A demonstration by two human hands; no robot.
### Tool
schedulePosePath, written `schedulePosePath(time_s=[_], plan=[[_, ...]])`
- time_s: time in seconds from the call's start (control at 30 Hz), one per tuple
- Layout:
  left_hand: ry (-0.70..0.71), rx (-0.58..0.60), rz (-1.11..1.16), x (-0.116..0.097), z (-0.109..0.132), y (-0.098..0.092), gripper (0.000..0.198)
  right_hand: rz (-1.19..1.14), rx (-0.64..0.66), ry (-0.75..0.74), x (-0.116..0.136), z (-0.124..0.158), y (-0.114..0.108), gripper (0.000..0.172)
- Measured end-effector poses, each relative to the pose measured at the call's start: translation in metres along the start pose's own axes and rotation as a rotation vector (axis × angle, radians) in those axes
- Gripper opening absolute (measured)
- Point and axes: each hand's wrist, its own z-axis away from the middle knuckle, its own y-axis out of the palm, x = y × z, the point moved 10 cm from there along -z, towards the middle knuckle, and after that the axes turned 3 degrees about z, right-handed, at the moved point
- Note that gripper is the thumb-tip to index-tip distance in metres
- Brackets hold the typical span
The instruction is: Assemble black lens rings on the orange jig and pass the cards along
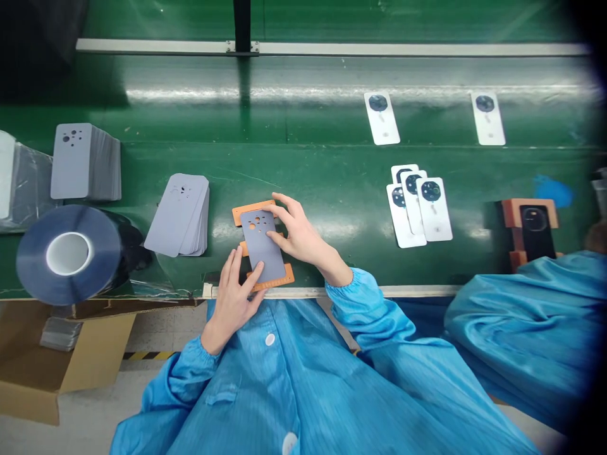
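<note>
A grey phone back panel point(269, 256) with camera holes lies over an orange fixture point(283, 275) at the near table edge. My right hand point(303, 237) holds its upper end, one finger along the top edge and the thumb at the right side. At the lower left, my left hand point(233, 302) grips the panel, one fingertip resting on its face and other fingers along the fixture's left side. Left of my hands lies a fanned stack of grey panels point(175, 215). A taller stack of the same panels point(71, 161) stands farther left.
White phone back panels point(436, 212) with dark camera rings lie overlapped to the right; two more point(382, 120) sit farther back. A big film roll point(33, 253) is at left, above an open carton point(97, 354). At far right, a co-worker's blue sleeve point(535, 303) adjoins another orange fixture point(515, 215).
</note>
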Motion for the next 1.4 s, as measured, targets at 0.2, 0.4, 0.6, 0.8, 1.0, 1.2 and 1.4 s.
schedulePosePath(time_s=[0.2,0.4,0.6,0.8,1.0,1.2,1.4], plan=[[0.004,0.005,0.0,-0.002,-0.001,-0.002,0.081,0.129,0.057,0.024,0.0,0.004,0.005,0.058],[0.004,-0.006,0.012,0.0,0.0,-0.001,0.077,0.332,0.13,-0.006,0.03,0.02,0.019,0.056],[0.002,0.001,0.017,0.002,0.0,0.003,0.081,0.517,0.213,-0.011,0.049,0.025,0.045,0.056],[0.015,-0.02,0.022,0.003,0.0,0.001,0.082,0.522,0.156,0.025,0.048,0.016,0.044,0.051],[0.004,-0.01,0.031,0.004,0.001,0.003,0.078,0.421,0.11,0.059,0.045,0.012,0.043,0.05],[0.007,-0.013,0.024,0.004,0.001,0.002,0.079,0.41,0.071,0.06,0.047,0.006,0.044,0.046],[0.01,-0.006,0.02,0.002,0.0,0.002,0.075,0.395,0.068,0.034,0.046,0.001,0.037,0.042]])
